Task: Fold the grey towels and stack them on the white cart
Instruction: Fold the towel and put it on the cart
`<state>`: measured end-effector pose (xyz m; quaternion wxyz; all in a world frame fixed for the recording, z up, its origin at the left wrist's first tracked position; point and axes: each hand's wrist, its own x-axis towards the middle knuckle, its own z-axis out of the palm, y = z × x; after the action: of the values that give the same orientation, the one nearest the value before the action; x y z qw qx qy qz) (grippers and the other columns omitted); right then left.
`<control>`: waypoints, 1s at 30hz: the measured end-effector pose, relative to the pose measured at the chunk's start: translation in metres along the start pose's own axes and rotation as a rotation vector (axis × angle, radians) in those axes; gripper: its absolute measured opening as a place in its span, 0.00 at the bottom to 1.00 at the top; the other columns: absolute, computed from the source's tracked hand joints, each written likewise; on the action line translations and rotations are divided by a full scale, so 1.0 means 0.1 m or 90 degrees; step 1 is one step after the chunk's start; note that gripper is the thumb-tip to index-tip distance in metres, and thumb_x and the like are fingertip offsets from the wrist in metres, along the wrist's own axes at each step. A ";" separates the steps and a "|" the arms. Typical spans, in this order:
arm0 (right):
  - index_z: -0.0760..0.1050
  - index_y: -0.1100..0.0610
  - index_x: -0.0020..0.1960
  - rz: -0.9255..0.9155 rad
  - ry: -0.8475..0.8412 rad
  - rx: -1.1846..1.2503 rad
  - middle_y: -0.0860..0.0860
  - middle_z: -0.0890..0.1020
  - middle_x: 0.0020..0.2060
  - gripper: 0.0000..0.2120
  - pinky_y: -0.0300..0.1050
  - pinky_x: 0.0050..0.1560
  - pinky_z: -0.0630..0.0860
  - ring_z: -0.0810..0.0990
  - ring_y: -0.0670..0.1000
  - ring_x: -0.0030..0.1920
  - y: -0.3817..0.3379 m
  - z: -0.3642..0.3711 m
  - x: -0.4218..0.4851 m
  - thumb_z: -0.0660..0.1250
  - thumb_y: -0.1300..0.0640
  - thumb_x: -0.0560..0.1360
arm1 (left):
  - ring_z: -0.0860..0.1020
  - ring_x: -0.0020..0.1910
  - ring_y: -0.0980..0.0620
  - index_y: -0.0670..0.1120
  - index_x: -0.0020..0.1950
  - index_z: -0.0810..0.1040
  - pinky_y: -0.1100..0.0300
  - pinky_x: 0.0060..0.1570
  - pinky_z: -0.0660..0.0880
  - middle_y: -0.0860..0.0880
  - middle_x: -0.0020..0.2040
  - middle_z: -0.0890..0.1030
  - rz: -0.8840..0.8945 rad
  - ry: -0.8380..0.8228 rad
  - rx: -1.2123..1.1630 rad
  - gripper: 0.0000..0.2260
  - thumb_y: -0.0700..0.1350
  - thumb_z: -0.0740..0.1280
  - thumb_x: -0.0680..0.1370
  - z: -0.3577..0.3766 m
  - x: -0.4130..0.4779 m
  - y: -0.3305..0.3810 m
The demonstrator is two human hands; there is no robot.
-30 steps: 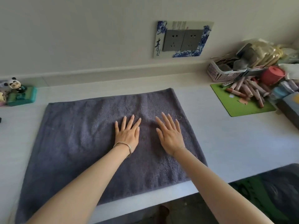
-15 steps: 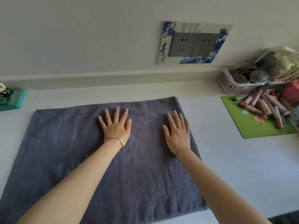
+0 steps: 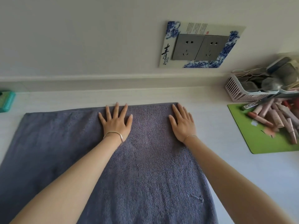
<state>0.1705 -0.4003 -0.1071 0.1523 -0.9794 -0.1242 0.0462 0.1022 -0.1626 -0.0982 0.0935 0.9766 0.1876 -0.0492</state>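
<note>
A grey towel lies spread flat on the white table top, reaching from the left edge of view to past the middle. My left hand presses flat on it near its far edge, fingers spread and straight. My right hand lies flat with straight fingers at the towel's far right corner. Both palms rest on the cloth and hold nothing. No white cart is in view.
A green mat with several pink tubes lies at the right. Behind it stands a pink slatted basket full of items. A teal box sits at the far left. Wall sockets are above the table.
Both hands have slid away from me across the towel, from its middle to its far edge, and spread further apart. The view has moved closer to the towel.
</note>
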 end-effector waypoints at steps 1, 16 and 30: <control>0.48 0.46 0.77 0.018 -0.009 0.018 0.46 0.49 0.77 0.26 0.44 0.74 0.41 0.46 0.48 0.77 0.04 -0.02 -0.01 0.47 0.43 0.81 | 0.40 0.76 0.41 0.60 0.76 0.45 0.35 0.69 0.36 0.52 0.78 0.45 -0.015 -0.002 0.001 0.25 0.61 0.44 0.80 -0.02 0.01 -0.06; 0.63 0.56 0.73 0.066 0.008 0.209 0.53 0.70 0.69 0.28 0.48 0.70 0.63 0.67 0.53 0.69 0.12 -0.24 -0.80 0.63 0.48 0.77 | 0.38 0.76 0.46 0.59 0.76 0.41 0.40 0.69 0.34 0.53 0.78 0.40 0.132 -0.039 -0.025 0.34 0.64 0.29 0.70 -0.02 -0.64 -0.11; 0.73 0.54 0.64 0.182 -0.358 0.614 0.52 0.82 0.55 0.16 0.52 0.59 0.77 0.81 0.53 0.56 -0.22 -1.07 -1.09 0.65 0.59 0.77 | 0.43 0.77 0.50 0.56 0.76 0.44 0.46 0.72 0.36 0.53 0.78 0.48 0.143 -0.006 -0.100 0.36 0.67 0.28 0.70 0.00 -1.43 -0.38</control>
<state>0.0735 -0.4385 0.0068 0.5350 -0.7565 0.0090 0.3760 -0.0442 -0.1792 -0.0860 0.1757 0.9808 0.0800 -0.0279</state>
